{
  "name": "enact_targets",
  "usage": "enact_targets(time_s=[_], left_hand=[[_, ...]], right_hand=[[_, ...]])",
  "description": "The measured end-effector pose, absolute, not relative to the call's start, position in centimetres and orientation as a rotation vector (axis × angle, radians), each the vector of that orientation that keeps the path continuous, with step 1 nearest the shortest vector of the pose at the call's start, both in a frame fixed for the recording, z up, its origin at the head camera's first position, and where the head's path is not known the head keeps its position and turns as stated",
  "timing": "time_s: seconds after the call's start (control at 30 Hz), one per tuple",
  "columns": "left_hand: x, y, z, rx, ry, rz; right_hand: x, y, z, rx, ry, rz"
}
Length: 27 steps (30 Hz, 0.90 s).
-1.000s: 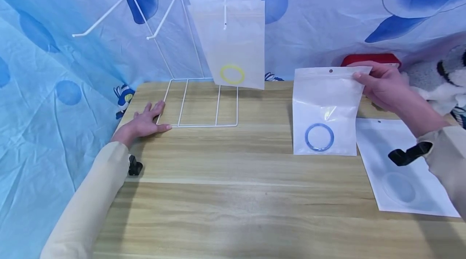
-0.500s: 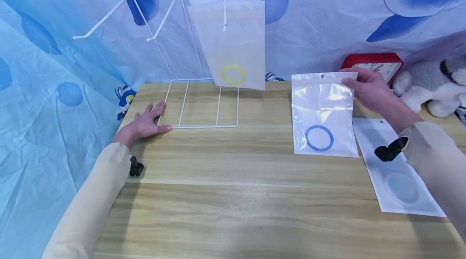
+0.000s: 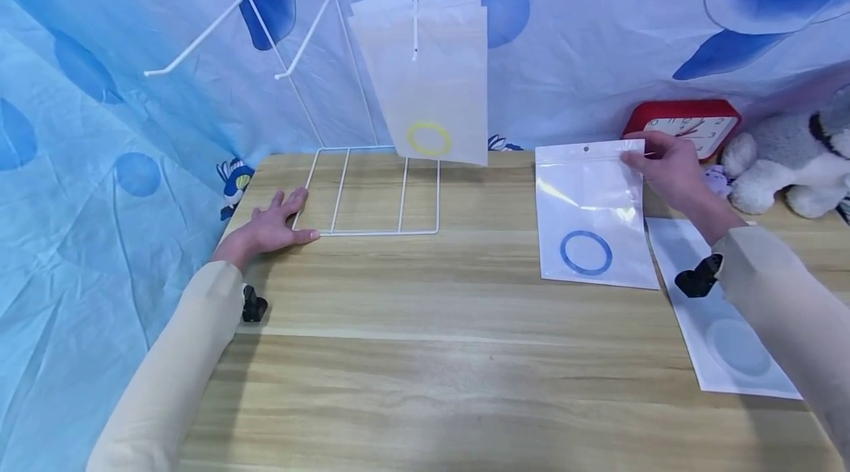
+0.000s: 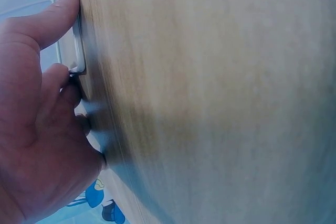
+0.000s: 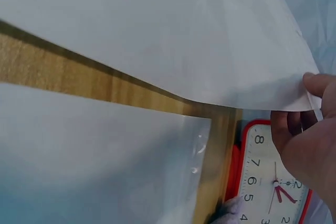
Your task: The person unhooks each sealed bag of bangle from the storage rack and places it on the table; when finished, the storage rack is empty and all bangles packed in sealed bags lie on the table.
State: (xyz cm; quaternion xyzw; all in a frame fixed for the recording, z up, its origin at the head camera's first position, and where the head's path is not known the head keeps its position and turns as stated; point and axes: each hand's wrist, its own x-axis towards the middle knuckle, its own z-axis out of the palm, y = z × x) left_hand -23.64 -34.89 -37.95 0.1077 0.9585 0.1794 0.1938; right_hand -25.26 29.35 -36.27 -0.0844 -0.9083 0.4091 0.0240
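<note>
White plastic bag (image 3: 592, 203) with a blue ring (image 3: 590, 272) is at right, pinched by the right hand (image 3: 671, 168); the left hand (image 3: 271, 228), fingers spread, touches the white wire rack (image 3: 378, 234). Looks like lifting; next needs a tight pinch.

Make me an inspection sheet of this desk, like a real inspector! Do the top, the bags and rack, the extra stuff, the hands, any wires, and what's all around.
Surface: light-brown wood-grain tabletop.
Job's things: white plastic pouch showing a blue ring; flat white bag with a pale round shape, lying at the right; white wire rack with overlapping whitish bags on one hook, a yellow ring showing.
Clutter: red-framed clock; grey-and-white plush toy.
Hands: left hand touches the rack's near left corner, fingers spread; right hand pinches the pouch's upper right corner.
Cables: nothing seen.
Surroundings: blue patterned cloth behind and at the left.
</note>
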Motion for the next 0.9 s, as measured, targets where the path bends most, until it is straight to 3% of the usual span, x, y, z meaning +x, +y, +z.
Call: enact_targets(time_s=[0.43,0.9], left_hand=[[-23.6,-34.9,-37.8,0.301,2.693,0.491],[-23.3,-34.6,-37.6,0.286,2.685,0.495]], right_hand=[[-26.3,28.3,-37.8,-0.443,-2.771,1.101],[-25.4,27.9,-38.5,-0.341,-2.896,1.122]])
